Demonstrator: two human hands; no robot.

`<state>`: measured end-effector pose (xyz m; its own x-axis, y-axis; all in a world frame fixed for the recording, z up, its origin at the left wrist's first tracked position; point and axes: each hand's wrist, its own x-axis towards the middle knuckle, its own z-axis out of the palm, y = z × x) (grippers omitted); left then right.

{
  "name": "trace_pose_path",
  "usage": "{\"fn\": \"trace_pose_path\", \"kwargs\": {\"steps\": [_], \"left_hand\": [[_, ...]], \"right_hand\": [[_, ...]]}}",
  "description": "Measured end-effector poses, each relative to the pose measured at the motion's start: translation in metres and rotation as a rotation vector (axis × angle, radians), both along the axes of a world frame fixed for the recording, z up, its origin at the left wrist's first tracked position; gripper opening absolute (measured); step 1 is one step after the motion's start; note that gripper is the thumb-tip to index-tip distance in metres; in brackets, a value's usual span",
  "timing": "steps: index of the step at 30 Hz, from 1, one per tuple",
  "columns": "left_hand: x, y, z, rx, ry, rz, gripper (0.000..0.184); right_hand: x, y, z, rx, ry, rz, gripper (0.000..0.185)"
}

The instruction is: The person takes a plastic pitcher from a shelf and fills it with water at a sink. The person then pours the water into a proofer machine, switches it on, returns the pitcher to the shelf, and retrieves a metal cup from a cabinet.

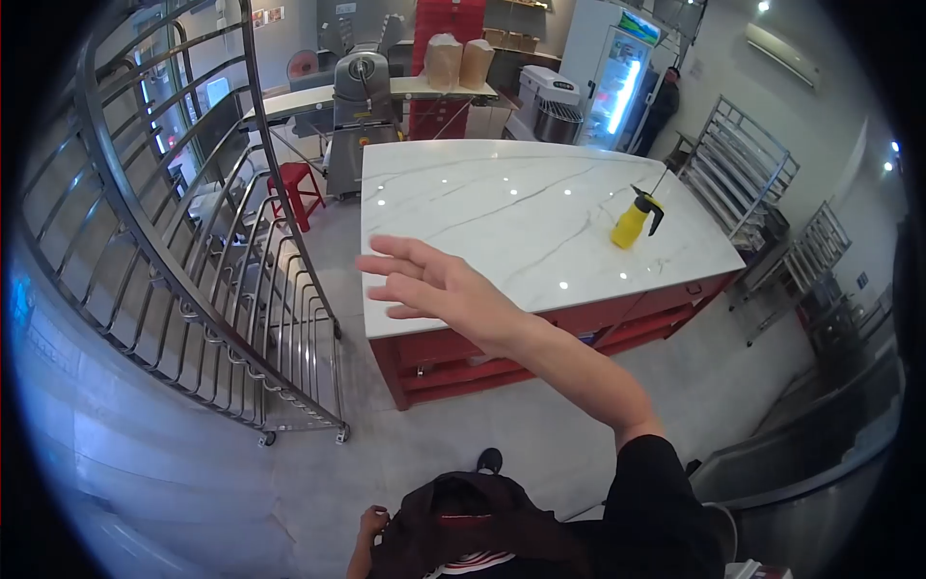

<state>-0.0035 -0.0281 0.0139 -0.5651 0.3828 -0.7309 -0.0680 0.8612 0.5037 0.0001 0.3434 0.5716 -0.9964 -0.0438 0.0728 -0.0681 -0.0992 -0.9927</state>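
My right hand (434,289) is stretched out in front of me, fingers spread, holding nothing. From this view it overlaps the near left part of a white marble-patterned table top (463,207); I cannot tell whether it touches the surface. Down beside my body, my left hand (374,519) hangs low with its fingers loosely curled, and nothing shows in it. A yellow spray bottle (630,226) with a black pump head stands upright toward the right side of the table.
A tall metal wheeled rack (207,318) stands close on my left. Red shelving (617,333) forms the table's base. Behind are a dough sheeter (362,106), a mixer (555,101), a lit fridge (617,87) and a person (663,106). More racks (738,164) line the right wall.
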Motion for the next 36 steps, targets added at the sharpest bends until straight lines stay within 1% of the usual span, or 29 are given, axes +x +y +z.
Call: {"fn": "trace_pose_path", "kwargs": {"steps": [1, 2, 3, 4, 5, 6, 8, 10, 12, 14, 15, 17, 18, 19, 20, 21, 22, 23, 25, 26, 27, 28, 29, 30, 31, 33, 34, 35, 36], "left_hand": [[-0.001, 0.001, 0.002, -0.012, -0.046, 0.063, 0.032], [-0.001, 0.003, 0.004, -0.023, -0.094, 0.130, 0.031], [-0.007, 0.001, -0.005, -0.019, -0.088, 0.139, 0.031], [-0.008, -0.009, -0.039, 0.015, -0.115, 0.178, 0.031], [-0.009, -0.016, -0.070, 0.051, -0.140, 0.218, 0.030], [-0.007, -0.025, -0.084, 0.077, -0.167, 0.254, 0.030], [-0.001, -0.023, -0.055, 0.038, -0.151, 0.243, 0.030], [-0.004, -0.003, -0.017, 0.002, -0.098, 0.218, 0.030], [-0.005, -0.002, -0.014, -0.016, -0.078, 0.162, 0.030], [-0.005, -0.001, -0.015, -0.037, -0.042, 0.077, 0.030], [-0.005, 0.001, -0.016, -0.039, -0.040, 0.073, 0.030], [-0.005, -0.003, -0.032, 0.037, 0.141, -0.053, 0.030], [-0.007, -0.006, -0.037, 0.077, 0.232, -0.117, 0.030], [-0.009, -0.003, -0.031, 0.080, 0.239, -0.122, 0.030], [-0.009, 0.003, -0.023, 0.065, 0.150, -0.032, 0.029], [-0.007, 0.008, -0.014, 0.053, 0.060, 0.060, 0.028], [-0.007, 0.014, -0.003, 0.045, -0.034, 0.150, 0.028], [-0.008, 0.016, 0.002, 0.059, -0.030, 0.148, 0.028], [-0.009, 0.017, 0.003, 0.054, 0.024, 0.043, 0.029], [-0.010, 0.018, -0.003, 0.067, 0.025, 0.035, 0.029], [-0.011, 0.013, -0.027, 0.058, 0.087, -0.030, 0.028], [-0.010, 0.005, -0.047, 0.043, 0.147, -0.097, 0.027], [-0.010, 0.003, -0.047, 0.022, 0.207, -0.163, 0.027], [-0.010, 0.002, -0.048, 0.021, 0.207, -0.173, 0.027], [-0.011, 0.007, -0.040, 0.000, 0.148, -0.137, 0.028], [-0.010, 0.019, 0.001, -0.052, 0.025, -0.064, 0.030], [-0.017, 0.026, -0.003, -0.038, -0.148, -0.021, 0.039], [-0.026, 0.030, -0.005, -0.035, -0.323, 0.024, 0.049], [-0.041, 0.043, -0.006, 0.106, -0.429, -0.036, 0.054]], "right_hand": [[0.001, -0.009, 0.017, -0.080, 0.147, 0.006, 0.086], [0.016, -0.024, 0.034, -0.191, 0.181, 0.184, 0.090], [0.035, -0.038, 0.043, -0.301, 0.213, 0.361, 0.094], [0.051, -0.049, 0.048, -0.326, 0.244, 0.526, 0.096], [0.061, -0.057, 0.056, -0.291, 0.307, 0.640, 0.097], [0.069, -0.059, 0.062, -0.262, 0.365, 0.725, 0.099], [0.073, -0.055, 0.075, -0.191, 0.474, 0.780, 0.103], [0.075, -0.052, 0.084, -0.151, 0.555, 0.807, 0.106], [0.076, -0.049, 0.088, -0.136, 0.609, 0.805, 0.110], [0.075, -0.050, 0.085, -0.167, 0.587, 0.793, 0.114], [0.073, -0.051, 0.079, -0.263, 0.448, 0.809, 0.108], [0.067, -0.050, 0.048, -0.242, 0.355, 0.832, 0.104], [0.060, -0.045, 0.018, -0.173, 0.363, 0.799, 0.099], [0.054, -0.040, -0.011, -0.103, 0.369, 0.768, 0.094], [0.051, -0.037, -0.043, -0.188, 0.207, 0.704, 0.080], [0.049, -0.038, -0.085, -0.291, 0.077, 0.569, 0.067], [0.047, -0.036, -0.122, -0.265, -0.098, 0.412, 0.072], [0.046, -0.035, -0.170, -0.173, -0.201, 0.242, 0.063], [0.057, -0.032, -0.283, 0.187, -0.263, -0.061, 0.058], [0.070, -0.025, -0.332, 0.442, -0.345, -0.105, 0.062], [0.085, -0.017, -0.363, 0.672, -0.472, -0.023, 0.065], [0.100, -0.011, -0.379, 0.892, -0.604, 0.063, 0.068], [0.112, -0.010, -0.377, 0.935, -0.816, 0.146, 0.070], [0.121, -0.009, -0.375, 0.969, -1.027, 0.233, 0.072], [0.128, -0.004, -0.375, 0.965, -1.031, 0.223, 0.072], [0.143, 0.004, -0.383, 0.875, -0.955, 0.166, 0.072], [0.148, 0.009, -0.390, 0.831, -0.917, 0.137, 0.072], [0.148, 0.022, -0.403, 0.920, -0.792, 0.116, 0.074], [0.144, 0.043, -0.415, 1.012, -0.666, 0.093, 0.076]]}}
